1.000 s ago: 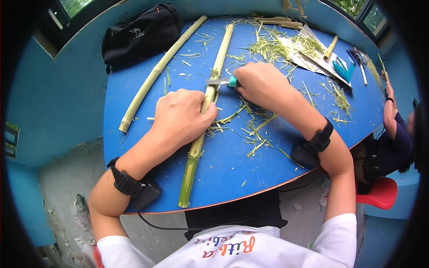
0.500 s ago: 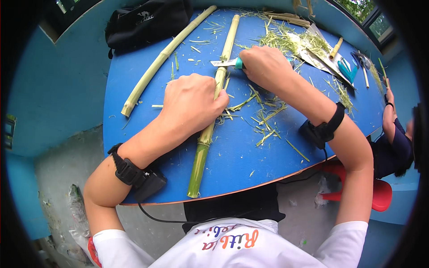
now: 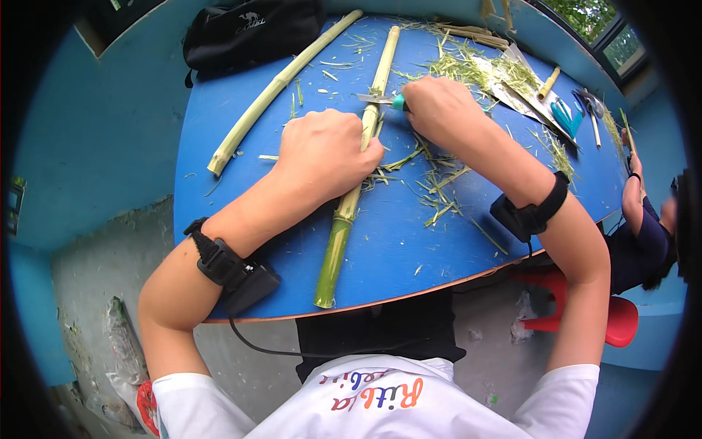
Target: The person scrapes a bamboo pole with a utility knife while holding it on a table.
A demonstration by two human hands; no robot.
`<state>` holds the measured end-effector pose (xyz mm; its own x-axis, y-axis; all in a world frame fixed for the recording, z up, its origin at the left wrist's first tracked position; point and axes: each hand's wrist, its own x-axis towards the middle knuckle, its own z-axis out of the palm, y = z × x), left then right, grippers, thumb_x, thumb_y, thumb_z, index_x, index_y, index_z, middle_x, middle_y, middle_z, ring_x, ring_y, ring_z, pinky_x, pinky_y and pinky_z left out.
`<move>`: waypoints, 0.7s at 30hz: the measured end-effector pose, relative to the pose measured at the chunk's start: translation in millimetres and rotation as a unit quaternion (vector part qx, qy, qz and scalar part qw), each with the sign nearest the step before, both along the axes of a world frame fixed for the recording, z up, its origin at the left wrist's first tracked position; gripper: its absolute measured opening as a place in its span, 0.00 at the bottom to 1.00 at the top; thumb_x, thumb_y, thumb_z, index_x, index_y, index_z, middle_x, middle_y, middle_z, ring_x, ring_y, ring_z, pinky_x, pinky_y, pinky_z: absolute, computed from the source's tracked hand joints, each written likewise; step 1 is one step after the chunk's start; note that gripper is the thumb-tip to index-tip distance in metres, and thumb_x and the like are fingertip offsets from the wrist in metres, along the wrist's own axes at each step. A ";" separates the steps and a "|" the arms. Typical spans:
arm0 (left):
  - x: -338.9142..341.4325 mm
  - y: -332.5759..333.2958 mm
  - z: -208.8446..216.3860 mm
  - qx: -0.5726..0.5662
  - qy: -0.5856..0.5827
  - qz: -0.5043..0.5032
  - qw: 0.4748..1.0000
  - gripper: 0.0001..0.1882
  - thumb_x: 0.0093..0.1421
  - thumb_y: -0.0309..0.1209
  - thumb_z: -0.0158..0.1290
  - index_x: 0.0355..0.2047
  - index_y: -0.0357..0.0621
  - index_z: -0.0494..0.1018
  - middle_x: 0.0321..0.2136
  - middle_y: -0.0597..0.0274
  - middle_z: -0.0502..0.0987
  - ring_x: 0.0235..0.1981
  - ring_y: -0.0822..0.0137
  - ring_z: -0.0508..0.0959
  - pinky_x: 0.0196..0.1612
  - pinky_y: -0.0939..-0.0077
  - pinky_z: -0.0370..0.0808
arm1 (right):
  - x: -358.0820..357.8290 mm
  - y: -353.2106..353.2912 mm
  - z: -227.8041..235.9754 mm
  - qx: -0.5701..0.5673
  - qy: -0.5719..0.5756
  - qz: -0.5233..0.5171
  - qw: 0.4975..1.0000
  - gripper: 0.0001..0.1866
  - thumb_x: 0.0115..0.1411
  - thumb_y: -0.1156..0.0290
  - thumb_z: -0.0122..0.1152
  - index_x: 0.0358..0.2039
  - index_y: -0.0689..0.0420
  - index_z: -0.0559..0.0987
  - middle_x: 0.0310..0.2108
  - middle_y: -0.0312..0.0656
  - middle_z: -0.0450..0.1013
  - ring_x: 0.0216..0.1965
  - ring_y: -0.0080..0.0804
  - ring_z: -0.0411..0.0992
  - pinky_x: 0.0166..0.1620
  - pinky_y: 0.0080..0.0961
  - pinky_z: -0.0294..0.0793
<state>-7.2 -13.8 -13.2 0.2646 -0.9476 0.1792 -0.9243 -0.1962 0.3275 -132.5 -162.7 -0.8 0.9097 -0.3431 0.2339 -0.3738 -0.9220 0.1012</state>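
My left hand (image 3: 322,152) is wrapped round a long bamboo pole (image 3: 348,203) that lies away from me across the blue table. Most of the pole is scraped pale; its near end keeps a green skin. In my right hand (image 3: 443,107) is a knife with a teal handle (image 3: 398,102), and the fist hides most of that handle. The knife's blade (image 3: 374,98) lies across the pole at a joint, just beyond my left hand. A second pale bamboo pole (image 3: 272,92) rests to the left, touched by neither hand.
Green shavings (image 3: 468,66) are heaped at the far right, others strewn beside the pole. A black bag (image 3: 252,36) lies at the far left. Teal-handled shears (image 3: 567,117) sit near a short bamboo piece (image 3: 548,83). Another person (image 3: 643,227) is at the right, by a red stool (image 3: 621,322).
The whole view has shifted slightly, moving the table a little up and right. The blade remains across the joint, appearing turned more edge-on. Both hands keep their holds.
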 end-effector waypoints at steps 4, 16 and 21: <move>-3.3 0.3 -2.8 -0.018 -0.018 -0.008 1.000 0.22 0.54 0.45 0.51 0.18 0.37 0.76 0.15 0.47 0.74 0.20 0.48 0.77 0.28 0.58 0.74 | -3.6 13.2 6.9 0.053 0.049 -0.053 0.996 0.09 0.51 0.70 0.61 0.23 0.64 0.78 0.24 0.57 0.74 0.29 0.55 0.75 0.34 0.44 0.75; 0.0 2.3 -24.0 -0.120 -0.001 -0.035 0.992 0.18 0.53 0.40 0.53 0.16 0.37 0.73 0.13 0.49 0.71 0.20 0.48 0.75 0.26 0.57 0.71 | 4.9 -8.8 -6.2 -0.021 0.027 -0.021 0.999 0.08 0.51 0.73 0.56 0.22 0.65 0.79 0.24 0.57 0.75 0.29 0.53 0.77 0.34 0.43 0.77; -10.0 4.2 -10.1 -0.083 0.026 -0.040 0.995 0.17 0.52 0.40 0.53 0.18 0.36 0.74 0.16 0.46 0.73 0.22 0.46 0.76 0.28 0.56 0.72 | 7.4 -69.2 9.7 -0.104 0.007 -0.083 0.991 0.08 0.51 0.74 0.55 0.23 0.66 0.79 0.24 0.58 0.75 0.29 0.55 0.76 0.34 0.43 0.76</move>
<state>-17.2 -9.5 -23.3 0.2032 -0.9244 0.3229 -0.9155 -0.0625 0.3973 -125.1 -231.9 8.9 0.8482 -0.4337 0.3040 -0.5159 -0.8064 0.2891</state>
